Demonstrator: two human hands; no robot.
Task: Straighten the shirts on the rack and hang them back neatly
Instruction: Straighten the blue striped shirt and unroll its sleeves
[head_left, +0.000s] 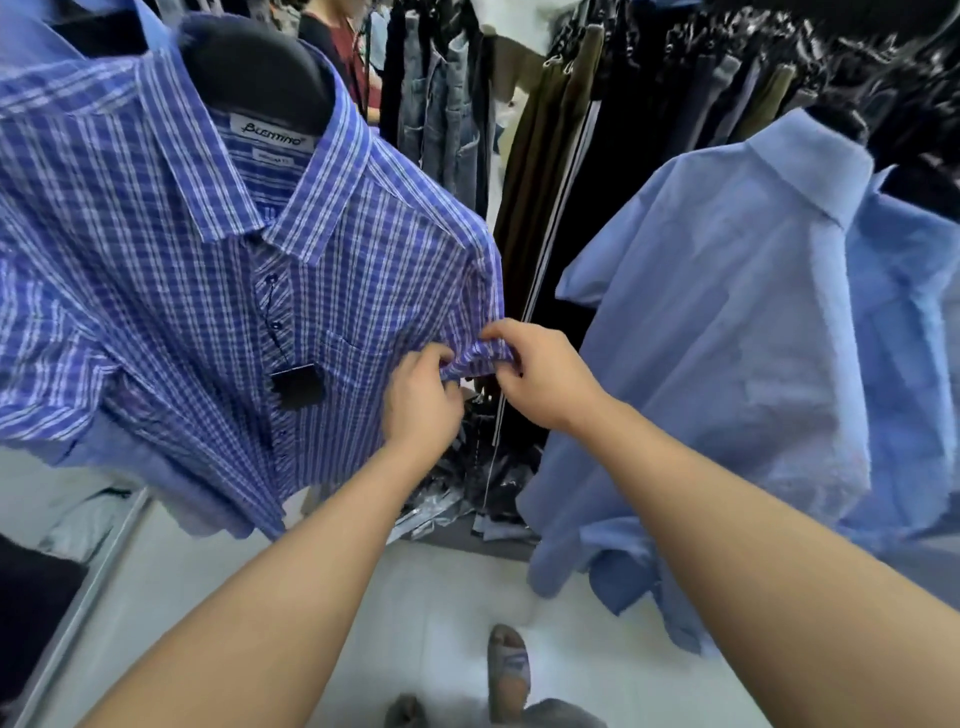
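**Two hands on one sleeve hem**

Both hands meet at the lower right edge of the blue checked shirt (156, 234), which hangs on a dark hanger. The left hand (421, 400) curls its fingers round the bunched sleeve hem (478, 356) from below. The right hand (540, 374) pinches the same hem from above, just beside the left. A black tag (297, 387) dangles on the shirt's button placket, left of the hands. Right of the checked shirt hangs a plain light blue shirt (727, 338), well apart. Dark trousers (550, 156) hang behind the checked shirt.
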